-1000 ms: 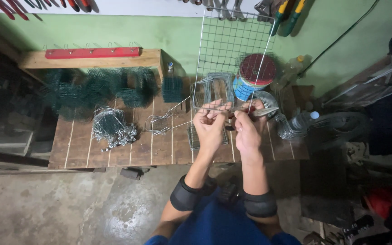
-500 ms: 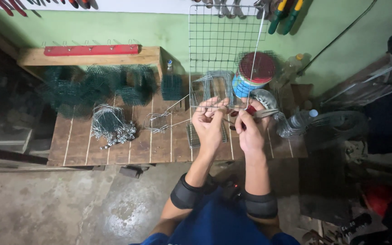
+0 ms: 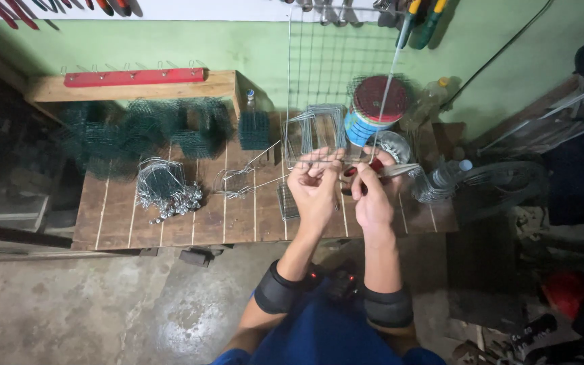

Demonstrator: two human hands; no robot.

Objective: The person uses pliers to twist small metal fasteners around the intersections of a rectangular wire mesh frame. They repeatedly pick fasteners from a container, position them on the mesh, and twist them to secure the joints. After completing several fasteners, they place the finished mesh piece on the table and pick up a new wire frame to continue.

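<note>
Near the back right corner of the tabletop [image 3: 170,223], a wire mesh panel [image 3: 336,61] is pinched by the closed fingers of the left hand [image 3: 315,186] while red-handled pliers [image 3: 373,169] are gripped in the right hand [image 3: 373,196], so a slipping wire could prick a finger.

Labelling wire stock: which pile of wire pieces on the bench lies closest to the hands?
The bent-wire stack just beyond the left hand, next to the red-lidded can. The tangled silver bundle lies far off to the left.
</note>
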